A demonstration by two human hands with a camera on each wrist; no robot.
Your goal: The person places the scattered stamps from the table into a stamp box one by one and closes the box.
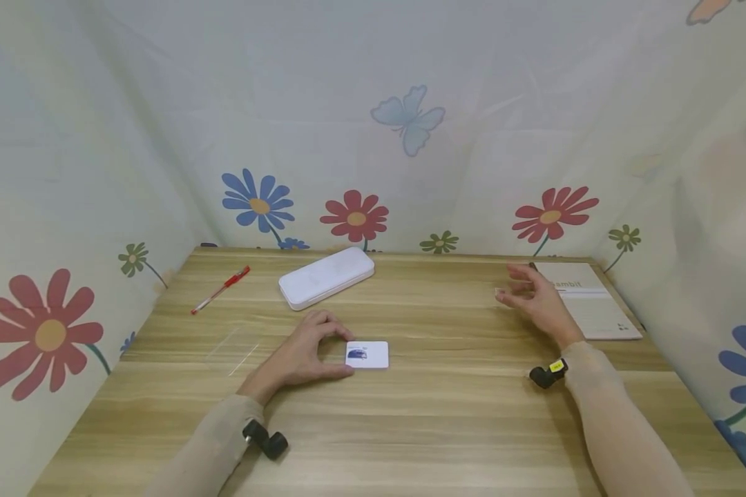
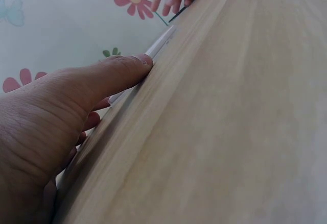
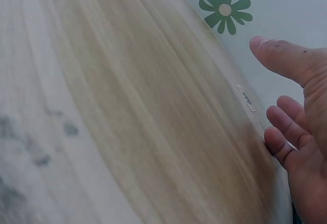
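Note:
A small white card (image 1: 373, 355) with a dark blue picture lies flat on the wooden table. My left hand (image 1: 298, 352) holds it at its left end, index finger at the far corner and thumb at the near one. In the left wrist view, the thumb (image 2: 122, 73) touches the white edge. Toward the back right, my right hand (image 1: 537, 300) hovers with thumb and fingers spread apart beside a small see-through piece (image 3: 246, 99). Nothing is visibly held in it. A notebook (image 1: 597, 310) lies just right of that hand, partly covered by it.
A white pencil case (image 1: 326, 277) lies at the back middle, and a red pen (image 1: 220, 290) is left of it. One see-through sheet (image 1: 233, 352) lies left of my left hand. Behind the table (image 1: 410, 428) hangs a flowered curtain (image 1: 472, 138).

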